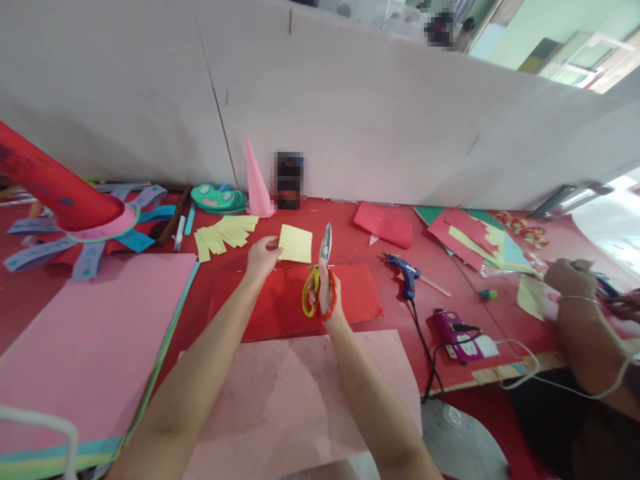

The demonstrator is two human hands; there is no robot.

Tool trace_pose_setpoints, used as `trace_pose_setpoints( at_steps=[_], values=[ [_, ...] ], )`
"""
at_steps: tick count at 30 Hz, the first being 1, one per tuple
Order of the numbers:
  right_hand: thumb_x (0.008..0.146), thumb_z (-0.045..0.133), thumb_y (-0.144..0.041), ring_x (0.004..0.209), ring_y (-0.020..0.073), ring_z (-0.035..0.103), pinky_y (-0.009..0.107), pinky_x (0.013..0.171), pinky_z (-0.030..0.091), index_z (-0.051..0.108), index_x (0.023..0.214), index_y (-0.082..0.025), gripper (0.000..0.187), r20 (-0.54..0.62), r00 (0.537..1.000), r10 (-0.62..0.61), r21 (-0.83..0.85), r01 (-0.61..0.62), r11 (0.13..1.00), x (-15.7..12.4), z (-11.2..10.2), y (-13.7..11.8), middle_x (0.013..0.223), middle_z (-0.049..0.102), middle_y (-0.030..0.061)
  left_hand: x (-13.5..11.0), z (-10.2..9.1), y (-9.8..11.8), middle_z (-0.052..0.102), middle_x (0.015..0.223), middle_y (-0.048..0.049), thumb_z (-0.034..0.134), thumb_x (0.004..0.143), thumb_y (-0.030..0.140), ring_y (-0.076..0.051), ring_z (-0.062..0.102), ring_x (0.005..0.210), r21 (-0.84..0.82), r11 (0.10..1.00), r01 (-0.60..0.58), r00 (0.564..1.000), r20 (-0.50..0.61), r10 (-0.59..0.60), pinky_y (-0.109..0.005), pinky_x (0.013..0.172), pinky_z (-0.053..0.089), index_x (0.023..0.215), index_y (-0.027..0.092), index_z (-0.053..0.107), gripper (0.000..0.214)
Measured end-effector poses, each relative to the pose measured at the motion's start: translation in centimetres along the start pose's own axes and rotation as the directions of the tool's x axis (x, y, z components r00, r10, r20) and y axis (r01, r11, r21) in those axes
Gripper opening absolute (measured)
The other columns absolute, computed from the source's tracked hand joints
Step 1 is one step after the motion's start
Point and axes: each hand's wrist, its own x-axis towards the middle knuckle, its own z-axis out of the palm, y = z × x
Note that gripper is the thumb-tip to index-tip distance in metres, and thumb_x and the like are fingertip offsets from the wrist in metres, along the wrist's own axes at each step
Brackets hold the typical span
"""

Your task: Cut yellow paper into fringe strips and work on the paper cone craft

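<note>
One yellow paper (296, 245) pinched in left hand (265, 259) | scissors (327, 244) held in right hand (329, 288), pointing forward | strips (216, 240) near left hand

One pair of scissors (327, 244) (two handles (305, 298)); one glue gun (407, 275).

head view | head-worn | faces forward and down | close above red table (340, 230), toward white partition (400, 120)

No text, label, brand, number or sign is legible here.
</note>
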Motion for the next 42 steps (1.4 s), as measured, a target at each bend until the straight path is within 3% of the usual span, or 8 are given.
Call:
trace_pose_setpoints(
  at_steps=[7,11,16,25,29,32,37,42],
  values=[
    [0.079,0.051,-0.057,0.026,0.0051,0.033,0.017,0.026,0.027,0.054,0.074,-0.017,0.041,-0.005,1.000,0.020,-0.020,-0.020,1.000,0.1,0.1,0.1,0.040,0.042,-0.0082,-0.3,-1.0,0.0,0.070,0.083,-0.0068,0.063,0.068,0.019,-0.022,0.066,0.083,0.255,0.945,-0.208,0.978,0.056,0.200,-0.032,0.082,0.048,0.071,0.018,0.067,0.006],
    [0.080,0.051,-0.057,0.026,0.0053,0.033,0.018,0.026,0.028,0.055,0.075,-0.018,0.040,0.001,1.000,0.012,-0.010,-0.012,1.000,0.0,0.2,0.0,0.040,0.043,-0.0083,-0.2,-1.0,0.5,0.067,0.071,-0.0034,0.058,0.071,0.018,-0.017,0.065,0.062,-0.062,0.992,-0.113,0.992,0.053,0.116,-0.031,0.068,0.052,0.074,0.017,0.060,0.004],
    [0.079,0.051,-0.057,0.026,0.0055,0.032,0.018,0.026,0.028,0.054,0.070,-0.018,0.040,-0.006,1.000,0.020,-0.043,-0.020,0.999,0.0,0.2,0.1,0.038,0.042,-0.0078,-0.6,-0.8,1.9,0.069,0.070,-0.0041,0.061,0.069,0.017,-0.017,0.068,0.068,-0.489,0.872,-0.011,0.993,0.097,0.067,-0.031,0.073,0.055,0.080,0.014,0.057,0.012],
    [0.080,0.050,-0.057,0.027,0.0058,0.033,0.018,0.027,0.028,0.053,0.069,-0.018,0.041,-0.002,1.000,0.014,-0.059,-0.014,0.998,0.1,0.1,0.4,0.038,0.042,-0.0072,-1.1,-0.7,2.6,0.070,0.071,-0.0024,0.063,0.066,0.014,-0.016,0.068,0.066,-0.590,0.806,0.042,0.991,0.125,0.040,-0.032,0.074,0.056,0.087,0.013,0.058,0.022],
    [0.080,0.050,-0.057,0.026,0.0061,0.033,0.018,0.027,0.028,0.054,0.072,-0.018,0.039,-0.015,1.000,0.022,-0.055,-0.023,0.998,0.1,0.1,0.3,0.038,0.041,-0.0080,-0.9,-0.5,2.3,0.069,0.070,-0.0033,0.062,0.068,0.019,-0.018,0.068,0.068,-0.549,0.836,0.005,0.993,0.101,0.061,-0.032,0.073,0.056,0.080,0.013,0.060,0.013],
    [0.080,0.051,-0.055,0.026,0.0059,0.032,0.018,0.028,0.027,0.053,0.072,-0.018,0.037,-0.019,1.000,-0.002,-0.044,0.001,0.999,-0.1,0.2,0.0,0.038,0.040,-0.0085,-0.9,-0.6,2.2,0.071,0.082,-0.0075,0.058,0.074,0.027,-0.020,0.069,0.073,-0.417,0.902,-0.109,0.988,0.052,0.143,-0.032,0.069,0.056,0.080,0.012,0.065,0.017],
    [0.084,0.043,-0.057,0.028,0.0071,0.033,0.020,0.030,0.028,0.048,0.059,-0.020,0.045,-0.044,0.997,-0.059,-0.053,0.057,0.997,-0.2,0.0,-0.5,0.036,0.037,-0.0069,-1.9,-1.0,2.8,0.064,0.118,-0.0025,0.050,0.076,0.012,-0.017,0.059,0.109,-0.130,0.883,-0.451,0.870,0.156,0.467,-0.029,0.091,0.050,0.098,0.024,0.071,0.033],
    [0.084,0.038,-0.059,0.029,0.0078,0.031,0.022,0.032,0.027,0.042,0.054,-0.021,0.049,-0.078,0.992,-0.096,-0.068,0.091,0.994,0.2,-0.3,-0.7,0.034,0.034,-0.0063,-2.8,-0.7,3.3,0.054,0.132,-0.0015,0.045,0.076,0.005,-0.017,0.055,0.115,-0.044,0.852,-0.522,0.802,0.313,0.508,-0.031,0.095,0.048,0.101,0.026,0.071,0.041]
  ],
)
